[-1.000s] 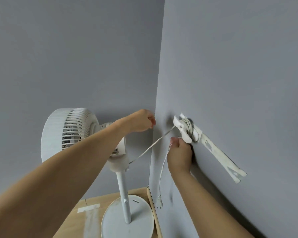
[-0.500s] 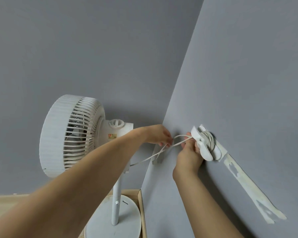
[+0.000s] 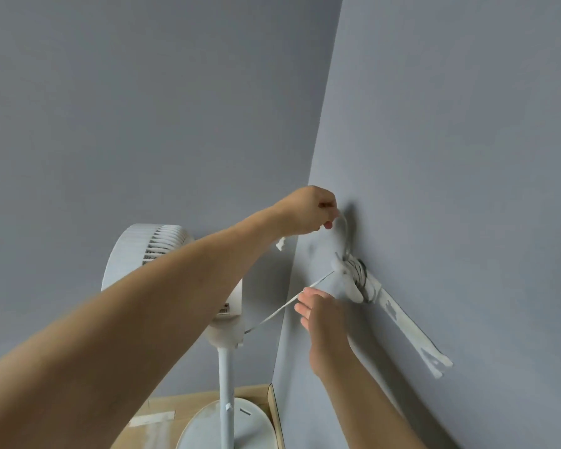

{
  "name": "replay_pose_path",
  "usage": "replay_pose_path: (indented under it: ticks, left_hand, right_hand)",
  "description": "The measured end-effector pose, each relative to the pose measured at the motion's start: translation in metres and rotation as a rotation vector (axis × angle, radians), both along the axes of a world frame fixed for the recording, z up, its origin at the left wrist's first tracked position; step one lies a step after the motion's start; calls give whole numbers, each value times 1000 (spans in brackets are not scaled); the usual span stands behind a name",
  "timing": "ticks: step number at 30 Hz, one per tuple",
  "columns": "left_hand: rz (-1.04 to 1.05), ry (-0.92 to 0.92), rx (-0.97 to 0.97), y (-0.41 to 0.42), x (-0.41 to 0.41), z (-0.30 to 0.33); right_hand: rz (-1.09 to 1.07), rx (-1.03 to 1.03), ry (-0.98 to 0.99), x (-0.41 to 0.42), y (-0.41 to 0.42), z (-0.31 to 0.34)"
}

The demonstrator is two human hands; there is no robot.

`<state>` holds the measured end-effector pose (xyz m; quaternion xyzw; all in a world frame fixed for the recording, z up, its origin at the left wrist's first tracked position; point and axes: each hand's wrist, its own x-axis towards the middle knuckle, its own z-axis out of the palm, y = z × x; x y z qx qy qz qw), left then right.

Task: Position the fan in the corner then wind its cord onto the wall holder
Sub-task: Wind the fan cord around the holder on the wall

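The fan, a white pedestal model, is standing in the corner where two grey walls are meeting, its round base resting on a pale wooden floor and its grille head facing left, partly hidden behind our left forearm. We are reaching across it with our left hand, fingers pinched closed around a loop of the white cord and holding it up against the right-hand wall, just above the wall holder. The plug is dangling just below that hand. The holder, a white cleat fixed to the right-hand wall, is already carrying several turns of cord around its middle. From it one stretch is running taut, down and left, to the back of the fan's motor housing. Our right hand is sitting just below and left of the holder, fingers loosely curled and spread beside that taut stretch; we cannot tell whether they are actually gripping it. A strip of white tape is trailing down the wall from behind the holder, and a shorter piece of tape is lying on the floor beside the base.
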<state>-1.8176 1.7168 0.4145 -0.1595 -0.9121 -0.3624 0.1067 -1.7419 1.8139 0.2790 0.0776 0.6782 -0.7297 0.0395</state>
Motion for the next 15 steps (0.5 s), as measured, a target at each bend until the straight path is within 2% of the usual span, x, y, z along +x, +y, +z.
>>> replay_pose_path:
  ticks: [5,10,12,15]
  left_hand:
    - [-78,-135,-246,35,38,30]
    - [-113,-294,-340,63,65,30]
    - [-76,-286,-380,67,69,25]
    - [11,-227,-324,66,68,14]
  right_hand:
    - [110,-148,108,33,10,23]
    - [207,-500,125,69,29,36]
    - [171,-545,79,81,36,42]
    - [-49,-467,15,92,50,45]
